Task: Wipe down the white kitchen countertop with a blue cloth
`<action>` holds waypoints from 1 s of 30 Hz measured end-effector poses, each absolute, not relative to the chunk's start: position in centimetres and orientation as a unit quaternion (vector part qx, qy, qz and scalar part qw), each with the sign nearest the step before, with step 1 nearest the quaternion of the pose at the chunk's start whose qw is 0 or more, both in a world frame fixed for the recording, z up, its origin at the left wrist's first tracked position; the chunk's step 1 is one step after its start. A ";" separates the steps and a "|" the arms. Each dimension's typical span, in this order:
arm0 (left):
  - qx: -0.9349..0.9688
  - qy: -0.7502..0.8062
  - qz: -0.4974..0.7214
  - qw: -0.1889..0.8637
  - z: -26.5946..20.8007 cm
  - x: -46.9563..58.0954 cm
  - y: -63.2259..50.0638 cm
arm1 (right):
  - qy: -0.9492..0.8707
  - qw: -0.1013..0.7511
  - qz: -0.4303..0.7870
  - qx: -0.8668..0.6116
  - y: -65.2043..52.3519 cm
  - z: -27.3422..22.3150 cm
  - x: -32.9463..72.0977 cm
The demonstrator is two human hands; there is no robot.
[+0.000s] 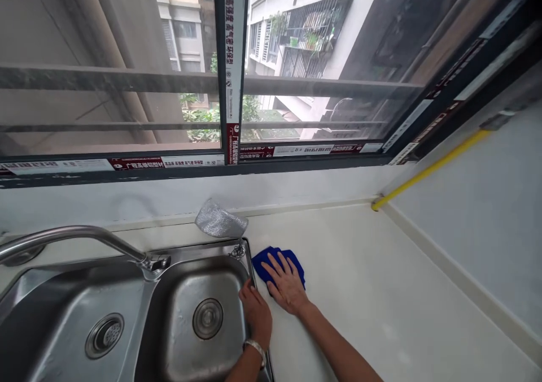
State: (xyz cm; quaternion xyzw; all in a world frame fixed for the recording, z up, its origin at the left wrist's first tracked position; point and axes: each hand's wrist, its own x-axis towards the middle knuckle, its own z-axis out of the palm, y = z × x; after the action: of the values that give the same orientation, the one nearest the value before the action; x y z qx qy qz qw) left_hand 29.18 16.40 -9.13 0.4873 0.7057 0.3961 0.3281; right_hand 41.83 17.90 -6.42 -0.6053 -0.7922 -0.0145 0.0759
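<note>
A folded blue cloth (261, 254) lies on the white countertop, just right of the sink. My right hand (288, 286) rests flat on top of it, fingers spread and pressing down, so part of the cloth is hidden. My left hand (257, 314), with a bracelet at the wrist, is at the right rim of the stainless steel sink (148, 308). Its fingers are slightly bent and apart, with nothing seen in them. The fingertips sit close to the cloth's lower left corner; whether they touch the rim is unclear.
A curved metal faucet (84, 232) reaches over the two basins from the left. Silvery bubble wrap (220, 221) stands at the sink's back right corner. Behind the countertop (359, 269) is a window with a dark frame (296, 167). A yellow pipe (432, 170) runs along the right wall.
</note>
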 end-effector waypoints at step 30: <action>0.652 0.623 0.366 0.232 -9.3 28.5 18.6 | -0.626 0.143 0.011 -0.767 30.7 -6.7 56.9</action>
State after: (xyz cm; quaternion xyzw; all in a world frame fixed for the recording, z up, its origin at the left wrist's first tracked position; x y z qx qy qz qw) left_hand 28.52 18.55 -9.32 0.6518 0.6226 0.3656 0.2322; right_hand 56.94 30.65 -6.69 -0.7669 -0.6256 0.0108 0.1430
